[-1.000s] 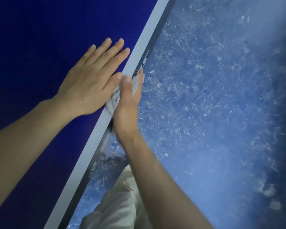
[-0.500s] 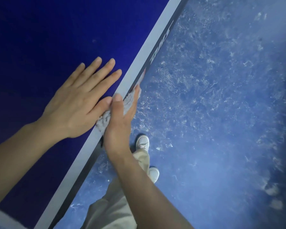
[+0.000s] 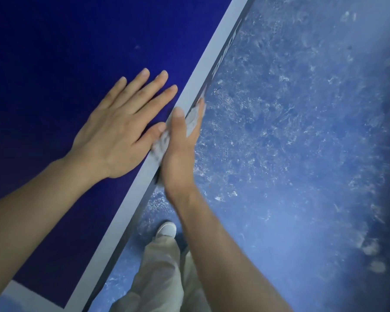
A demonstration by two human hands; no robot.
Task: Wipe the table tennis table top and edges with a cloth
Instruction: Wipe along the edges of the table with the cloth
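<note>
The dark blue table tennis table top [image 3: 65, 52] fills the left of the view, with a white border line [image 3: 203, 73] running diagonally along its side edge. My left hand [image 3: 119, 129] lies flat on the top, fingers spread, just inside the line. My right hand [image 3: 180, 149] wraps over the side edge, pressing a light grey cloth [image 3: 161, 144] against the white line and the dark edge. Most of the cloth is hidden under that hand.
Right of the table lies a mottled blue floor [image 3: 302, 143]. My beige trouser leg [image 3: 162, 273] and a white shoe [image 3: 166, 229] stand close beside the table edge. The table's white corner line [image 3: 32, 298] shows at the bottom left.
Both hands and the cloth have slid along the side edge toward the near corner, which has come into view. My leg and shoe now show beside the table.
</note>
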